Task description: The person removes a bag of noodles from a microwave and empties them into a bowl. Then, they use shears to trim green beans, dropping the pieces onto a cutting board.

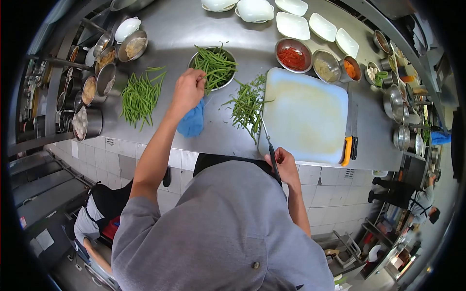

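My left hand (188, 90) reaches forward to the near rim of a metal bowl (195, 57) filled with green beans (216, 65), fingers curled on a few beans. My right hand (281, 161) sits at the counter's front edge, closed on the handle of a thin knife (268, 140) whose blade points up along the left edge of a white cutting board (305, 114). A loose heap of green beans (247, 104) lies just left of the board. Another pile of green beans (141, 95) lies further left. A blue cloth (192, 121) lies under my left wrist.
Steel counter (213, 138) carries bowls of red strips (292, 57), pale shreds (326, 66) and carrot (351, 68), white dishes (292, 25) at the back, and steel pots (92, 89) at left. An orange-handled knife (348, 140) lies right of the board. Other people work below left and far right.
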`<state>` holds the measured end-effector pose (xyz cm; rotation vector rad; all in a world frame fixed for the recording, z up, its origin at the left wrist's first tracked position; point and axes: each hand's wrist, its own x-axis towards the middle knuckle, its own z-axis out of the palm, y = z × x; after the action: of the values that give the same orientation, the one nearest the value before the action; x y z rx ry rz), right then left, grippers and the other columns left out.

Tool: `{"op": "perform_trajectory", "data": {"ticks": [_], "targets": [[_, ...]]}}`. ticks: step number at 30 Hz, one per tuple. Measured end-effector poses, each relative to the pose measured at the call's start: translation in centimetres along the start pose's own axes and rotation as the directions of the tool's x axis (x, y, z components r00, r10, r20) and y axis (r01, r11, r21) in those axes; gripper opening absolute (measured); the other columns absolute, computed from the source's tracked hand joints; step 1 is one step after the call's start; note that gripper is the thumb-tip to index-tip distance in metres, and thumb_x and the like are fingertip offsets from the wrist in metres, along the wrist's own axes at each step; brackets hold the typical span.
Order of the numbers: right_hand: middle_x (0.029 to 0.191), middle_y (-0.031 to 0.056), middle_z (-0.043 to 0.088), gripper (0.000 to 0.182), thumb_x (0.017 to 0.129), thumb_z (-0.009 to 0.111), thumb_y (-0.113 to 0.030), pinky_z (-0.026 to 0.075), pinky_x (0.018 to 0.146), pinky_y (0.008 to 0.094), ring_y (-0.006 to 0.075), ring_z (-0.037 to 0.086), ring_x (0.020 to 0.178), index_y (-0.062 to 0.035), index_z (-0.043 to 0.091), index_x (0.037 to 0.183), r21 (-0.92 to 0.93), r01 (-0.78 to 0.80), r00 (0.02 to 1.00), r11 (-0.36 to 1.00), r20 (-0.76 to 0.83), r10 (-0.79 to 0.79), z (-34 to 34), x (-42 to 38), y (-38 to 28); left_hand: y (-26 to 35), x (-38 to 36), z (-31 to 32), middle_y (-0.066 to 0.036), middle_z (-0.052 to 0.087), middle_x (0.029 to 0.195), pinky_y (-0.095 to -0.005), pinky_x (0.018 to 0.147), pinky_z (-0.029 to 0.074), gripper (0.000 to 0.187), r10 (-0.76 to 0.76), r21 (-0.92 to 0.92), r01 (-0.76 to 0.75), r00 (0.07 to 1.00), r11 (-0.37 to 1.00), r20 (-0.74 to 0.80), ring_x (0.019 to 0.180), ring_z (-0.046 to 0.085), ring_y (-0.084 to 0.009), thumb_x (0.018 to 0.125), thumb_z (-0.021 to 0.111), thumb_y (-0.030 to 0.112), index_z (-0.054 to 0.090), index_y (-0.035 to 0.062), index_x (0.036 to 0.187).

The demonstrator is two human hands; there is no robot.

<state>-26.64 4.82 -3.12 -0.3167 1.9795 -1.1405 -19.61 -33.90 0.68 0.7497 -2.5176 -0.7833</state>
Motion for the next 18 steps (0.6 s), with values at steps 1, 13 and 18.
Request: {"op": "perform_trajectory", "data": {"ticks": [1, 13, 18], "targets": [[0.06, -0.004, 0.042, 0.05, 0.083, 0.082, -0.035, 0.033, 0.052, 0.0257, 0.0074, 0.036, 0.06, -0.0082, 0.043, 0.067, 0.003, 0.012, 1.0, 1.0, 0.014, -0.012, 0.0, 0.1, -0.1, 0.7, -0.7, -0.4, -0.014, 0.067, 0.09, -0.0363, 0.071, 0.053, 0.018, -0.069, -0.033, 0.069, 0.997, 0.997, 0.019, 0.077, 0.066, -0.0272, 0.087, 0.067, 0.006, 0.07, -0.0007, 0.103], [0.06, -0.0054, 0.044, 0.046, 0.086, 0.08, -0.034, 0.031, 0.049, 0.0228, 0.004, 0.039, 0.056, -0.0096, 0.044, 0.071, 0.022, 0.059, 0.983, 0.998, 0.172, -0.062, 0.4, 0.9, -1.4, -2.1, -4.2, 0.4, -0.003, 0.071, 0.096, -0.0255, 0.072, 0.048, 0.022, -0.357, -0.436, 0.446, 0.893, 0.782, 0.274, 0.082, 0.062, -0.0112, 0.095, 0.062, 0.01, 0.07, -0.0013, 0.112], [0.059, -0.0051, 0.048, 0.042, 0.088, 0.077, -0.038, 0.034, 0.045, 0.0214, 0.0039, 0.046, 0.051, -0.0093, 0.048, 0.076, 0.156, -0.03, 0.959, 0.987, 0.282, -0.015, 0.0, 0.2, -2.7, 0.4, -5.1, -1.3, -0.005, 0.071, 0.111, -0.0274, 0.09, 0.045, 0.022, -0.274, -0.561, 0.512, 0.847, 0.65, 0.456, 0.096, 0.06, -0.0115, 0.099, 0.058, 0.011, 0.067, 0.0012, 0.116]]}}
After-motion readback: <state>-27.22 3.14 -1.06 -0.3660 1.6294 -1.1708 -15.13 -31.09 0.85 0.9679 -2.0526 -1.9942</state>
